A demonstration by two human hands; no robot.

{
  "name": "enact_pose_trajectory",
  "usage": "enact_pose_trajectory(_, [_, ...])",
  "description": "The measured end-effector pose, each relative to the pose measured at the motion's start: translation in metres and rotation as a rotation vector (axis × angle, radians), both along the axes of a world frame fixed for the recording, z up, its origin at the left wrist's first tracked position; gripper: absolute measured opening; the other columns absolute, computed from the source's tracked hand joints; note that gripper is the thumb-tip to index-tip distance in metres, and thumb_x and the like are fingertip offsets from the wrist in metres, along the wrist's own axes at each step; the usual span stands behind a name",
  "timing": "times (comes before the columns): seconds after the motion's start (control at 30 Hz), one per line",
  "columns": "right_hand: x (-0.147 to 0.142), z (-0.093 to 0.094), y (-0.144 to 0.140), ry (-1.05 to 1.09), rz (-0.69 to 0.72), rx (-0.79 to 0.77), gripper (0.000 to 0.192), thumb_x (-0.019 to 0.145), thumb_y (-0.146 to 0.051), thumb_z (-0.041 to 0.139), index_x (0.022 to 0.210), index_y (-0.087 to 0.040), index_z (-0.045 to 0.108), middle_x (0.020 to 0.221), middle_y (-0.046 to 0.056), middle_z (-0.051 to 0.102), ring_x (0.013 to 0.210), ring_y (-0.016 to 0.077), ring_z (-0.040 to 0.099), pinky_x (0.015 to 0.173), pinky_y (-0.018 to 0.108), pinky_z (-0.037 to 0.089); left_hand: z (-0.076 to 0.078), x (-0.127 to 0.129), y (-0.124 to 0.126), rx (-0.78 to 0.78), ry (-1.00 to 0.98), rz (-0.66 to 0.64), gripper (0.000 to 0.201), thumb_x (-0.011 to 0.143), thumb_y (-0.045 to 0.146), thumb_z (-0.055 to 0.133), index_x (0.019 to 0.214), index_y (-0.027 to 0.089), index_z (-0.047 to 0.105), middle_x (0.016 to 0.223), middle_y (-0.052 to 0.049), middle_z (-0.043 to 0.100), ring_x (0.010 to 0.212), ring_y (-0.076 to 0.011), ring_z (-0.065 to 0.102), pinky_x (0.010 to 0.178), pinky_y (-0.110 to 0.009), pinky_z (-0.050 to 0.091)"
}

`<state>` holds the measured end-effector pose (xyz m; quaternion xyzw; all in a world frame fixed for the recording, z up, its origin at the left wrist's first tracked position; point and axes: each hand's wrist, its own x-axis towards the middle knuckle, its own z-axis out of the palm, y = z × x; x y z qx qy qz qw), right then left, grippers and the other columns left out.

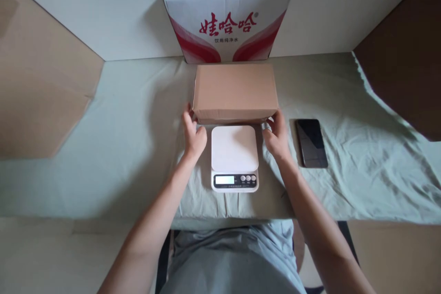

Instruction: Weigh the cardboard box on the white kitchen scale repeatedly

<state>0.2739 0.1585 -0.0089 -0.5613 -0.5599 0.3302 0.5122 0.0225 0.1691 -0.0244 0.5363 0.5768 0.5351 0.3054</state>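
Observation:
A closed brown cardboard box (236, 87) lies lengthwise across the cloth, behind a white digital scale (234, 149). My left hand (194, 134) is at the box's near left corner, its fingers curled along the side and its thumb bent in front. At the near right corner, my right hand (276, 134) has its fingers bent against the lower edge. Together the two hands hold the box between them; the fingertips are partly hidden behind it. The scale's plate bears nothing, and its small display (224, 180) glows, with the digits unreadable.
Right of my right hand lies a black phone (312, 143). A white and red carton (227, 25) with Chinese lettering stands behind the box. Cardboard panels (44, 78) rise at the left and a darker panel (406, 59) at the right. Wrinkled green cloth (131, 147) covers the table.

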Motion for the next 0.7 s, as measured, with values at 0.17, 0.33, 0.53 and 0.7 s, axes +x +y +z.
enact_pose_trajectory(0.17, [0.011,-0.015,-0.002,-0.146,-0.089,-0.039,0.073,0.068,-0.009,0.049,0.139,-0.023,0.036,0.145,0.014,0.049,0.133,0.0261,0.049,0.112,0.056,0.04,-0.015,-0.015,-0.008,-0.025,0.025,0.084,0.081,0.067,-0.003,0.046,0.142,0.021,0.028,0.152,-0.016,0.037,0.139,-0.0225,0.044,0.116,-0.042,0.039])
enact_pose_trajectory(0.33, [0.015,-0.023,-0.004,-0.214,-0.116,-0.013,0.072,0.068,-0.009,0.049,0.138,-0.02,0.038,0.14,0.015,0.052,0.128,0.0255,0.052,0.11,0.051,0.043,-0.02,-0.018,-0.016,0.004,0.072,0.082,0.077,0.066,-0.004,0.045,0.139,0.017,0.036,0.143,-0.018,0.049,0.132,-0.0214,0.052,0.113,-0.04,0.042])
enact_pose_trajectory(0.53, [0.014,-0.018,-0.004,-0.113,-0.104,0.002,0.073,0.067,-0.009,0.048,0.138,-0.026,0.039,0.142,0.011,0.052,0.129,0.0245,0.052,0.108,0.053,0.044,-0.018,-0.021,-0.011,-0.004,0.052,0.064,0.08,0.065,-0.005,0.044,0.14,0.021,0.037,0.144,-0.014,0.05,0.131,-0.0201,0.053,0.113,-0.04,0.043])
enact_pose_trajectory(0.7, [0.007,-0.012,0.013,0.014,0.034,0.045,0.068,0.062,-0.011,0.047,0.128,-0.025,0.049,0.135,0.007,0.058,0.124,0.0251,0.055,0.105,0.051,0.048,-0.009,-0.015,0.011,-0.077,0.098,0.015,0.074,0.064,-0.004,0.047,0.133,0.021,0.045,0.128,-0.01,0.063,0.122,-0.0203,0.059,0.109,-0.039,0.045])
